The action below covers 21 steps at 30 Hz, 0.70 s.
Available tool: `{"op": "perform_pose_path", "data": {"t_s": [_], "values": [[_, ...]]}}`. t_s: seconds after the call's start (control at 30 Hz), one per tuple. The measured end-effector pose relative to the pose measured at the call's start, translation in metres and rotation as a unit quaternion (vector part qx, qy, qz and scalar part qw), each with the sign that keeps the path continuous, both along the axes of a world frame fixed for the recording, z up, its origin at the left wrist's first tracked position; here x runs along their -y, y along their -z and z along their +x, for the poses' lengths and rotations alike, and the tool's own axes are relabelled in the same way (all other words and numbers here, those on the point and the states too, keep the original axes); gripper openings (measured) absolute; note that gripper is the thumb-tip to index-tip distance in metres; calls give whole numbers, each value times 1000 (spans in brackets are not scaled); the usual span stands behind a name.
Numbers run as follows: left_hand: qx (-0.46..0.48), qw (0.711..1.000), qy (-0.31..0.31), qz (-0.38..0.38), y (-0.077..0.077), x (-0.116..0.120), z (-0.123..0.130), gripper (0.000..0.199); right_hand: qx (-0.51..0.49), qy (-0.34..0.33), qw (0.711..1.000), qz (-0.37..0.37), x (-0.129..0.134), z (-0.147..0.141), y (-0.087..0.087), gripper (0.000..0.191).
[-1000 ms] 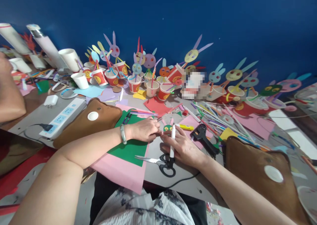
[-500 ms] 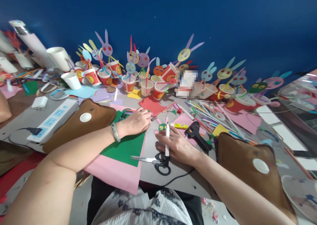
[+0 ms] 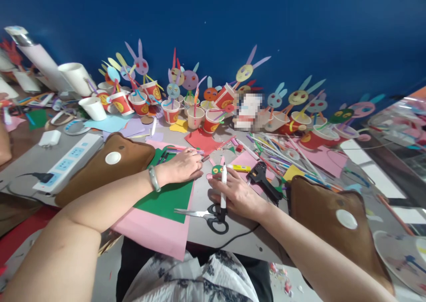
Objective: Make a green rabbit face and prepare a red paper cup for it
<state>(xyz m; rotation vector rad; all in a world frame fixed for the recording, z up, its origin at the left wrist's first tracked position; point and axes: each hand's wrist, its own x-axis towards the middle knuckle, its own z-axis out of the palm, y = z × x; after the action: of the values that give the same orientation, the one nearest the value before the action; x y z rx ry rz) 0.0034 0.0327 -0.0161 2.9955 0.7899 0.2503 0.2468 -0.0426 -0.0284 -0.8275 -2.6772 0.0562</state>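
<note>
My right hand (image 3: 241, 195) grips a white marker (image 3: 224, 186) upright between its fingers, dark tip up. Beneath that hand, black-handled scissors (image 3: 218, 224) lie with their blades pointing left. Just beyond the fingertips is a small green paper rabbit face (image 3: 217, 170) with yellow eyes and pink ears. My left hand (image 3: 184, 165) rests palm down on a green sheet (image 3: 169, 202), beside several slim pens (image 3: 176, 150). Its thumb and fingers are apart, the fingertips bent down and partly hidden; no held thing shows. A pink sheet (image 3: 156, 235) lies under the green one.
Rabbit-decorated paper cups (image 3: 171, 112) line the blue wall. To the right are a black glue gun (image 3: 264, 180), a yellow tube (image 3: 239, 168), loose coloured sticks (image 3: 279, 155) and a brown pouch (image 3: 328, 215). Another brown pouch (image 3: 100, 173) and a power strip (image 3: 69, 162) lie left.
The view has shifted slightly, so everything sits a little further left. Both hands keep their places, the marker still in my right hand.
</note>
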Motion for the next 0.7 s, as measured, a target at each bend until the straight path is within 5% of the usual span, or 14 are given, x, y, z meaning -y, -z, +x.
{"op": "perform_pose_path", "data": {"t_s": [0.3, 0.47, 0.7], "values": [[29, 995, -100, 12, -1, -20, -10, 28, -16, -7, 1000, 5, -1, 0, -1, 27], [25, 998, -62, 8, 1, -22, -10, 32, -15, -6, 1000, 7, -1, 1, 0, 26], [-3, 994, 3, 108, 5, -11, -5, 24, -14, -17, 1000, -1, -3, 1, 1, 28]]}}
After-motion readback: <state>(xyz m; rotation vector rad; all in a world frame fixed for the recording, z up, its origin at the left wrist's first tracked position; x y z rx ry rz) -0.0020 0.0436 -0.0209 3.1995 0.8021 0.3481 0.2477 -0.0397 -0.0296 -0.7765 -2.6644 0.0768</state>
